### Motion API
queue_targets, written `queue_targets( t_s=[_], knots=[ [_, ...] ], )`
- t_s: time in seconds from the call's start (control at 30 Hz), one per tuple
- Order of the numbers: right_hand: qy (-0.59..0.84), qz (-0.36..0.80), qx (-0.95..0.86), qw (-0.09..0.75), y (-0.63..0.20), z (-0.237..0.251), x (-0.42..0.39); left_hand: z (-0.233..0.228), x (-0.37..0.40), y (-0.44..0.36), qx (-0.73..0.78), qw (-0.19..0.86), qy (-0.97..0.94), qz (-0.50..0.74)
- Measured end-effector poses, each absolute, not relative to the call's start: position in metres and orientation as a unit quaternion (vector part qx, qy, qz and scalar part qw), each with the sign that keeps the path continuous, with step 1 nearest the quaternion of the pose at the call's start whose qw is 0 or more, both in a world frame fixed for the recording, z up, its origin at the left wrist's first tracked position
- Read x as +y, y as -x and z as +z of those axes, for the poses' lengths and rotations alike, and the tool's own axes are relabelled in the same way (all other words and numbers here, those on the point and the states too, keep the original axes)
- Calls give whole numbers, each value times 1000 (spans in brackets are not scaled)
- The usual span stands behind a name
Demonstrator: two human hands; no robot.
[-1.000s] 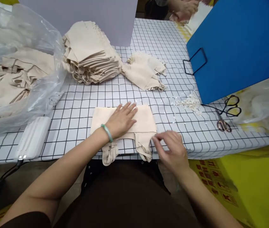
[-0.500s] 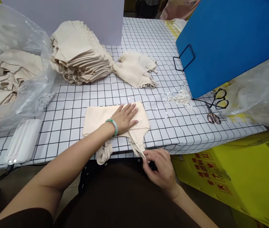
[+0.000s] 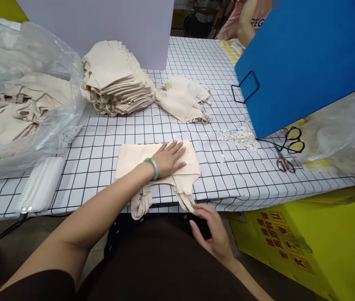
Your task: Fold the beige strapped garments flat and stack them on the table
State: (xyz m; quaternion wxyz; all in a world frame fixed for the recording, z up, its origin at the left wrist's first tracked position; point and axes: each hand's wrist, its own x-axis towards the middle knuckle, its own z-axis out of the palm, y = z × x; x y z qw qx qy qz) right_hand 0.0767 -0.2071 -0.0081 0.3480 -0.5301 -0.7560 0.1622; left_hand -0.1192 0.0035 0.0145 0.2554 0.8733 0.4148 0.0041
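Cream cloth pieces with straps, like strapped tops, lie in a small flat stack at the table's near edge. My left hand rests on the stack, palm down with fingers stretched out; a green bangle circles its wrist. Two bunches of straps hang toward me over the edge. By the right-hand straps is my right hand, its thumb apart from its fingers. Its fingertips are at the strap ends, and the thumb is off the cloth.
Behind stands a tall pile of cream cloth pieces, beside a looser heap. A clear plastic bag of cloth is at left, near a white power bank. Scraps, scissors and a blue board are right.
My right hand has parted thumb from fingers and let go of the strap ends. The left hand stays flat on the stack. The view has shifted slightly.
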Motion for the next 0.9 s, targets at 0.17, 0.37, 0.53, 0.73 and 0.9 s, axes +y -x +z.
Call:
queue_targets(
  t_s=[0.17,0.37,0.53,0.73,0.9],
  knots=[
    [534,39,-742,403,-73,12,-162,44,12,183,485,233,-820,196],
    [498,68,-842,196,-30,11,-54,19,-23,218,562,129,-812,96],
    [536,108,-836,37,-16,-11,-17,-8,-34,217,603,117,-788,39],
    [531,99,-840,45,-19,-13,-21,1,-54,216,608,70,-778,139],
    [345,96,-921,154,-3,8,-28,13,-116,198,648,44,-711,270]
  ],
)
